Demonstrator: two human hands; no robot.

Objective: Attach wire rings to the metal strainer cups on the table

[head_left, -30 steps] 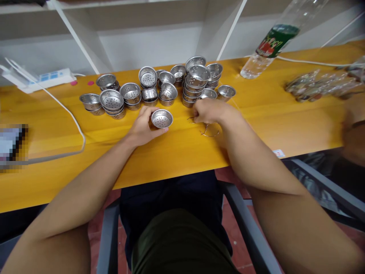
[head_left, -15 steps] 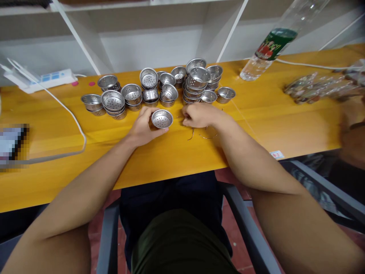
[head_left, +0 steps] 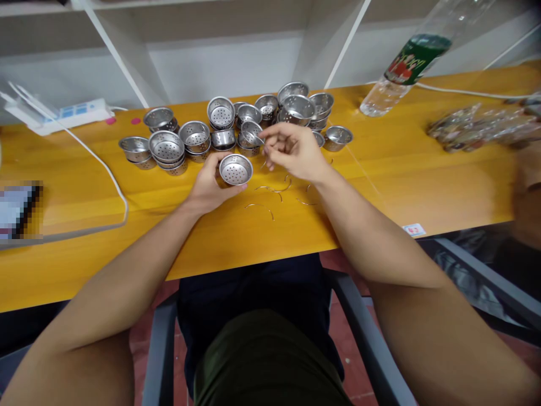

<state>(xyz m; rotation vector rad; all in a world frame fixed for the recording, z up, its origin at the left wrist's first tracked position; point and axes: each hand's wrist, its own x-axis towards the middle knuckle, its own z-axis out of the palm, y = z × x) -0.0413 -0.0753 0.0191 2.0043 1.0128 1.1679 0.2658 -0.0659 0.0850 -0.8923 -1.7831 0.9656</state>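
My left hand (head_left: 207, 185) grips a perforated metal filter basket (head_left: 235, 171) by its sides, fingers and thumb around it, its open top facing up. To the right of that basket, just above the table, my right hand (head_left: 299, 151) pinches a thin curved wire (head_left: 261, 139) between thumb and fingers. Several more bent wires (head_left: 254, 205) lie loose on the table in front of my hands. Behind them, more filter baskets stand in stacks, such as a left stack (head_left: 167, 148) and a tall right stack (head_left: 298, 108), partly covered by my right hand.
On the yellow table (head_left: 203, 242) are a power strip (head_left: 71, 115) with a white cable at left and a phone-like blurred object (head_left: 17, 208). A plastic bottle (head_left: 406, 65) stands back right, near bagged items (head_left: 477, 128). Another person's arm (head_left: 526, 186) shows at far right.
My right hand has risen from the table and turned, now with a wire in its fingertips. Scattered wires show where it was. The left hand with its basket shifted slightly left and up.
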